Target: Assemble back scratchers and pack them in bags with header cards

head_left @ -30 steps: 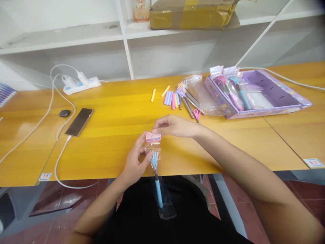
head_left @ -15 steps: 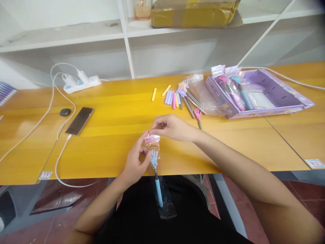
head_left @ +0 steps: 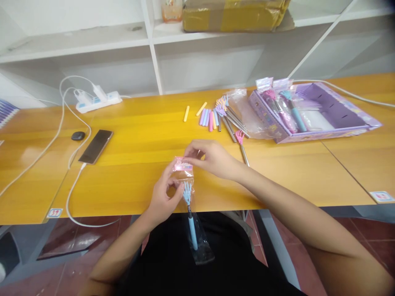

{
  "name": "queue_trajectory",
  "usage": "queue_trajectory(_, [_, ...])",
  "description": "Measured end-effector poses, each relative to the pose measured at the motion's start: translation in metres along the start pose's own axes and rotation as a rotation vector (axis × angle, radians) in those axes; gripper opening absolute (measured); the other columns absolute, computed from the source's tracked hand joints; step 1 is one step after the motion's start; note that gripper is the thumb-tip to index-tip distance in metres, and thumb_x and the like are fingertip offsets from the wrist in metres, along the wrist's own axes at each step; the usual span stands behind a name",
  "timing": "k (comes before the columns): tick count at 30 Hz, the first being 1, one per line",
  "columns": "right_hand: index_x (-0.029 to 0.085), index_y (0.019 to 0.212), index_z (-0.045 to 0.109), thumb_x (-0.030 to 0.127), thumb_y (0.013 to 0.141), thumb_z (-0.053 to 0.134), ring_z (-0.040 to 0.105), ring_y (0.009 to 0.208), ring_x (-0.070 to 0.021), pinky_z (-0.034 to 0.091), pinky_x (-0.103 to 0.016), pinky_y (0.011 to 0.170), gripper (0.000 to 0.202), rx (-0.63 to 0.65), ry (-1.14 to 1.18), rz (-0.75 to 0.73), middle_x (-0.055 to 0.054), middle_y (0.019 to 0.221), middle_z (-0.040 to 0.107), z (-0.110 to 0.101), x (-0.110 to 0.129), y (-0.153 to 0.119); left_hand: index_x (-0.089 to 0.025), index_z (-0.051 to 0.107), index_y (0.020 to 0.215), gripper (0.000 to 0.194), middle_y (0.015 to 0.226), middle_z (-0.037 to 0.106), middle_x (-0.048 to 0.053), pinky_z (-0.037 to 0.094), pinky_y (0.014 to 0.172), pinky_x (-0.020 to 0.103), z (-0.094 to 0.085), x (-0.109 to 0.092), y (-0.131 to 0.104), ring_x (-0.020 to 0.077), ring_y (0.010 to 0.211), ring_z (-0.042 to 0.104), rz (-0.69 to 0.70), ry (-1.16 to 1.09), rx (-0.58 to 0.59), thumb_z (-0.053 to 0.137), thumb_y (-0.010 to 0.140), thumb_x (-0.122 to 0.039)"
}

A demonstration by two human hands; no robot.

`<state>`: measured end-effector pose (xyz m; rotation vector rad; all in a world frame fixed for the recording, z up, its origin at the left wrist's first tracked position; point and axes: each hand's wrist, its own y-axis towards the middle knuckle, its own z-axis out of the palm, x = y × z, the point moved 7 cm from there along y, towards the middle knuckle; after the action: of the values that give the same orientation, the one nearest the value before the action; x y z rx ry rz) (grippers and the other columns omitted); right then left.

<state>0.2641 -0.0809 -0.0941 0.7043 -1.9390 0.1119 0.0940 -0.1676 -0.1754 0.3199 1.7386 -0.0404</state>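
A blue back scratcher (head_left: 193,232) with a small hand-shaped head lies inside a clear plastic bag (head_left: 204,255), which hangs over the table's front edge. My left hand (head_left: 163,196) grips the bag's left side near the scratcher's head, thumb on top. At the bag's upper end is a pink printed header (head_left: 183,165). My right hand (head_left: 209,157) has its thumb and finger closed at the header's top right corner. A pink-headed scratcher (head_left: 240,137) without a sleeve lies beyond my right wrist.
Several pastel handle sleeves (head_left: 211,121) and metal scratcher rods (head_left: 235,119) lie at the back. To the right, a purple box (head_left: 335,133) holds bagged scratchers. A phone (head_left: 96,146) on a white cable and a power strip (head_left: 98,102) are at left. Shelves (head_left: 92,45) stand behind.
My right thumb and finger have shifted slightly at the header, and more of its pink print shows. The bag and my left hand have stayed nearly still.
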Motion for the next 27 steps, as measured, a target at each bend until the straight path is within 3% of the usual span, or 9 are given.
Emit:
queue_trajectory(8, [0.02, 0.087, 0.068, 0.048, 0.089, 0.083, 0.063, 0.072, -0.0156, 0.049, -0.03, 0.069, 0.033, 0.066, 0.099, 0.059, -0.001, 0.079, 0.069, 0.007, -0.009, 0.003, -0.031, 0.037, 0.171, 0.07, 0.123, 0.077, 0.009, 0.061, 0.095, 0.039, 0.002, -0.002, 0.001, 0.019, 0.092, 0.075, -0.006, -0.037, 0.021, 0.066, 0.107, -0.032])
queue_trajectory(15, [0.02, 0.1, 0.073, 0.046, 0.104, 0.069, 0.067, 0.08, -0.0172, 0.05, -0.032, 0.075, 0.027, 0.017, -0.008, -0.012, -0.004, 0.09, 0.074, 0.003, -0.005, 0.002, -0.03, 0.037, 0.172, 0.073, 0.098, 0.072, 0.003, 0.059, 0.089, 0.037, 0.0, -0.002, 0.0, 0.0168, 0.08, 0.065, -0.002, 0.017, -0.004, 0.067, 0.105, -0.03])
queue_trajectory(21, [0.021, 0.103, 0.07, 0.036, 0.109, 0.063, 0.064, 0.083, -0.0177, 0.051, -0.033, 0.078, 0.017, -0.071, -0.155, -0.151, -0.005, 0.095, 0.07, 0.0, 0.003, 0.001, -0.031, 0.039, 0.17, 0.071, 0.107, 0.07, 0.004, 0.059, 0.085, 0.036, -0.001, -0.003, -0.001, 0.0158, 0.08, 0.063, 0.013, 0.006, -0.011, 0.067, 0.105, -0.03])
queue_trajectory(27, [0.021, 0.105, 0.068, 0.037, 0.111, 0.062, 0.063, 0.085, -0.018, 0.051, -0.034, 0.08, 0.018, -0.109, -0.238, -0.193, -0.006, 0.098, 0.069, -0.005, 0.009, 0.001, -0.032, 0.038, 0.171, 0.071, 0.111, 0.07, 0.005, 0.061, 0.089, 0.039, 0.0, -0.002, -0.001, 0.0154, 0.081, 0.062, 0.004, -0.014, 0.001, 0.066, 0.106, -0.031])
